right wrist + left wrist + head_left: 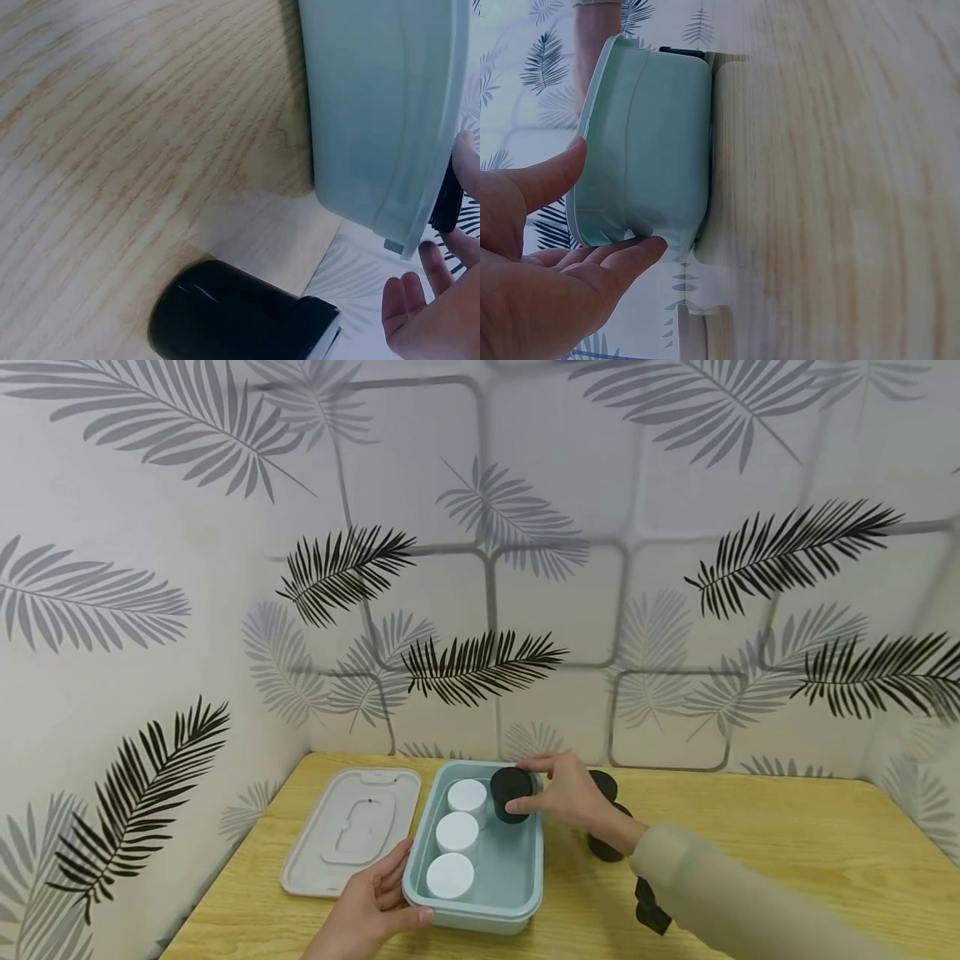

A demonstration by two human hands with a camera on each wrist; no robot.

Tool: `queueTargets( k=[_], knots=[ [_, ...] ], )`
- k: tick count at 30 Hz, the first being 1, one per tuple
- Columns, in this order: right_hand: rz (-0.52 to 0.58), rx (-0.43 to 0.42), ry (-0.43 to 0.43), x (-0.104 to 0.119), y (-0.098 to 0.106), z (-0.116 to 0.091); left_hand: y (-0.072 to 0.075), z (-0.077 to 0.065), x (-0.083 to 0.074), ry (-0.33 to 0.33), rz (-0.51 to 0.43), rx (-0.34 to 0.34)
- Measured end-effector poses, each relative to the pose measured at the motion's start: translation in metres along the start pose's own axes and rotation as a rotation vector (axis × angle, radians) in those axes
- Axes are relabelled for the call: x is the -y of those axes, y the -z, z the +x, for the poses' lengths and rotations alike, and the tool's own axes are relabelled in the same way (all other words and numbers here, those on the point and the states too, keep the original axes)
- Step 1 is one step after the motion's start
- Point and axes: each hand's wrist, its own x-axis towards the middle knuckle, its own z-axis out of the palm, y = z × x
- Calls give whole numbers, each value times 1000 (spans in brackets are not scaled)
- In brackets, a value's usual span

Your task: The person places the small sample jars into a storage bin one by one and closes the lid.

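A pale green plastic box (504, 870) stands on the table, three white round-topped jars (457, 833) lined up along its left side. My right hand (566, 795) grips a black jar (512, 787) at the box's back right corner, thumb in front and fingers behind. In the right wrist view, the top of that jar shows just past the box rim. My left hand (371, 893) holds the box's front left corner, with the thumb at the front rim and the fingers along the left wall; the left wrist view shows the same hold.
On the wooden table (750, 852), a whitish lid (307, 852) lies left of the box. Two more black jars (606, 852) stand to its right, partly behind my right forearm. Nearer lies a small black object (651, 912), partly covered by the sleeve. A patterned wall rises behind.
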Motion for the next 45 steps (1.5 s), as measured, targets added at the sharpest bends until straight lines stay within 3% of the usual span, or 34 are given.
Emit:
queueTargets(
  k=[8, 23, 38, 45],
  knots=[
    [-39, -45, -41, -4, -8, 0, -1, 0, -1, 11, 18, -10],
    [-103, -31, -62, -9, -13, 3, -3, -1, -2, -18, 1, -8],
    [-115, 17, -77, -5, -17, 3, -1, 0, -2, 1, 15, -10],
    [-63, 11, -81, -2, -5, 2, 0, 0, 0, 24, 22, -9]
  ],
)
